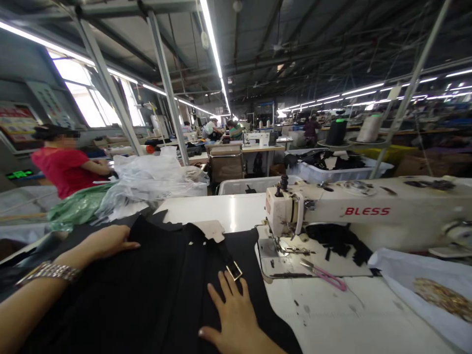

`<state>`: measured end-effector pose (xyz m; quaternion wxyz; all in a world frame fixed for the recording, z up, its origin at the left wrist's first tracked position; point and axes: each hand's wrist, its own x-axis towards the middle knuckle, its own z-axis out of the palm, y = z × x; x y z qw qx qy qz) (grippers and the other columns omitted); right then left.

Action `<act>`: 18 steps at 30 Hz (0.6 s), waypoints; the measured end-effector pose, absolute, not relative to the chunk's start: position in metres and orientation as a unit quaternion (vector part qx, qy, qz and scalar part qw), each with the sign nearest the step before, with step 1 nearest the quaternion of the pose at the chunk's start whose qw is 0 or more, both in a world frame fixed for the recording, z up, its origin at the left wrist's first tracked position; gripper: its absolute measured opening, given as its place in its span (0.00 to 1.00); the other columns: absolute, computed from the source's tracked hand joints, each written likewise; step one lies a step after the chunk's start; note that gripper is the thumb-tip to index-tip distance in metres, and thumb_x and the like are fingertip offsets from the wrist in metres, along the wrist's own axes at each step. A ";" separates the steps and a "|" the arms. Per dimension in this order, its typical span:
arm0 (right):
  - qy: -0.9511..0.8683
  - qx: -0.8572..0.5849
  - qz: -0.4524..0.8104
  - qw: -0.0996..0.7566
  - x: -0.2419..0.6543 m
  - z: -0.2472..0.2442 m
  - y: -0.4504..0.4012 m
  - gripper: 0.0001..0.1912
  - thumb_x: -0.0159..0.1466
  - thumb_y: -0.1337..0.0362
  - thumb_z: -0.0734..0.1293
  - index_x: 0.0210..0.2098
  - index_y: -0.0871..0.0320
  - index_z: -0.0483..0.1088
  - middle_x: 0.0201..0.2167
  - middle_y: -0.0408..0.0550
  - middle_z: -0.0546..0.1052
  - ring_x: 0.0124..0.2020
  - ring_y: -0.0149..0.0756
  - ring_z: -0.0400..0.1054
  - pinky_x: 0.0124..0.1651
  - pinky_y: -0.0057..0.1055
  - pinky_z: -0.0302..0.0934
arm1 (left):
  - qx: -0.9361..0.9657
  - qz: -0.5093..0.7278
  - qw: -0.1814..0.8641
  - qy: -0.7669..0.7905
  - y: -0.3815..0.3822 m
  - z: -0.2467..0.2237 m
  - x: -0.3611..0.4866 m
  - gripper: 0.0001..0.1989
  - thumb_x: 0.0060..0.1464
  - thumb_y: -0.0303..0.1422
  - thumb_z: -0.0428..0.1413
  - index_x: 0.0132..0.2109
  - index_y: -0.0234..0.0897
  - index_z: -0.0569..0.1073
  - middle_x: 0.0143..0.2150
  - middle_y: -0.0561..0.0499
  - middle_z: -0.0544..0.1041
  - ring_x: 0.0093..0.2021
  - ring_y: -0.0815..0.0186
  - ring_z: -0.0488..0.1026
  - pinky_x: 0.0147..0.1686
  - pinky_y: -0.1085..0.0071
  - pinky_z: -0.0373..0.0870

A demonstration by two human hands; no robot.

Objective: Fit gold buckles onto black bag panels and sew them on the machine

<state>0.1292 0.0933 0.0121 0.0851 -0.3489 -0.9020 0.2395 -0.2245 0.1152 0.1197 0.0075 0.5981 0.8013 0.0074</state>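
Under the flat, open left hand and right hand, black fabric, long axis forward onto a white table; metal buckle just past the right fingertips; sewing machine rightward; sewing workshop ahead.

Beyond the black cloth, a strip of white tabletop leaves room to pass — but the sewing machine and pink scissors block the right hand rightward.

The left hand lies flat with the palm down and the fingers close together, and the bare left forearm reaches in from the left side. The right hand is also palm down, its fingers spread apart and pointing forward.
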 end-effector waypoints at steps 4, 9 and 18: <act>-0.907 -0.319 0.265 0.074 0.135 0.020 0.082 0.36 0.57 0.41 0.51 0.58 0.57 0.48 0.60 0.59 0.40 0.61 0.48 0.29 0.55 0.57 0.23 | 0.584 -0.077 -0.125 0.798 0.106 0.116 -0.201 0.19 0.44 0.44 0.49 0.37 0.34 0.68 0.34 0.45 0.73 0.38 0.51 0.69 0.37 0.60 0.64; -0.915 -0.288 0.276 0.060 0.138 0.024 0.080 0.38 0.57 0.41 0.50 0.59 0.59 0.47 0.60 0.59 0.40 0.60 0.50 0.26 0.54 0.59 0.22 | 0.690 -0.009 -0.238 0.683 0.116 0.092 -0.125 0.31 0.42 0.27 0.54 0.56 0.37 0.56 0.56 0.41 0.58 0.55 0.52 0.55 0.52 0.61 0.54; -0.928 -0.246 0.259 0.109 0.133 -0.005 0.070 0.23 0.62 0.52 0.53 0.56 0.49 0.54 0.58 0.51 0.52 0.59 0.50 0.42 0.54 0.58 0.39 | 0.691 0.159 0.009 0.705 0.202 0.049 -0.071 0.08 0.51 0.27 0.50 0.40 0.36 0.71 0.39 0.46 0.73 0.42 0.61 0.68 0.44 0.66 0.60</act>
